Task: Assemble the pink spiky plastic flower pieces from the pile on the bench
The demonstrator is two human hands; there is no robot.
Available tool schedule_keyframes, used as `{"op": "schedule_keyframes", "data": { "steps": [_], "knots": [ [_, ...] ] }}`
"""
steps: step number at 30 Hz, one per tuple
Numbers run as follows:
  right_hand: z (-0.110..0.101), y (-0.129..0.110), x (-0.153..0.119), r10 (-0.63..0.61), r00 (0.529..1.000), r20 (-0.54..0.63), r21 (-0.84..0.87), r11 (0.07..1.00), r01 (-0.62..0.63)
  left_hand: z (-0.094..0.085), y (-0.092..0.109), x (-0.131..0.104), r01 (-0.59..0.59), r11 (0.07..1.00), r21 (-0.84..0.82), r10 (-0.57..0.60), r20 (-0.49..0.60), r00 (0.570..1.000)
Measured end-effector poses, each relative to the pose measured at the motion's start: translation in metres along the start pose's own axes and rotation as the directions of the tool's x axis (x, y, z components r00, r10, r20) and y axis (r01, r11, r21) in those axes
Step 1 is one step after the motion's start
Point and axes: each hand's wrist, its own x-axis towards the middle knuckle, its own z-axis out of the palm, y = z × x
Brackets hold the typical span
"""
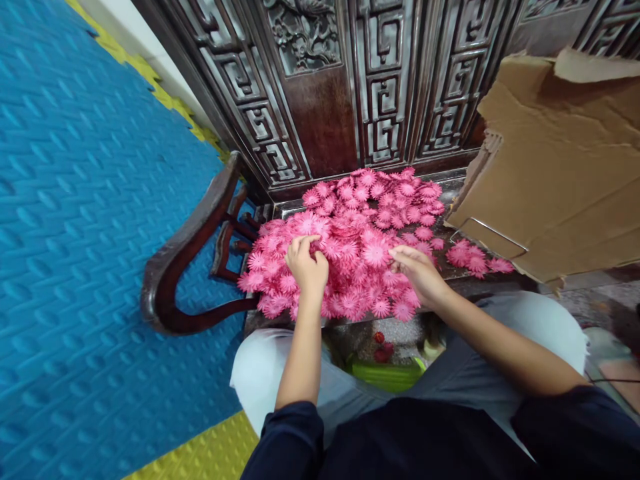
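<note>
A large heap of pink flower-shaped pieces point(350, 293) covers the dark wooden bench seat. Over its left part is my left hand point(307, 264), fingers curled and thumb near the index finger; whether something small is between them cannot be made out. My right hand point(413, 263), at the right side of the heap, pinches the edge of a pink flower piece point(376, 253). More pink pieces point(367, 190) lie behind, against the carved back panel. A small group of pink flowers point(467, 257) rests farther right.
The curved wooden armrest point(160, 287) stands at the left, beside blue floor matting point(90, 233). A cardboard piece point(560, 167) with a metal wire rises at the right. Below, between the knees, is a green object point(385, 375).
</note>
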Motion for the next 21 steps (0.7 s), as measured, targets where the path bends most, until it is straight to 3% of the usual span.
{"op": "schedule_keyframes", "data": {
  "steps": [9, 16, 21],
  "knots": [
    [-0.001, 0.000, 0.001, -0.010, 1.000, 0.010, -0.013, 1.000, 0.010, 0.002, -0.011, 0.005, -0.121, 0.978, -0.168, 0.126, 0.020, 0.992],
    [-0.001, 0.001, 0.001, -0.006, 1.000, 0.007, -0.013, 1.000, 0.007, -0.003, -0.006, 0.002, -0.057, 0.990, -0.128, 0.028, -0.215, 0.976],
    [-0.001, 0.002, 0.001, -0.019, 1.000, 0.014, -0.028, 0.999, 0.019, -0.008, 0.000, -0.001, -0.060, 0.988, -0.139, 0.015, -0.302, 0.953]
  ]
}}
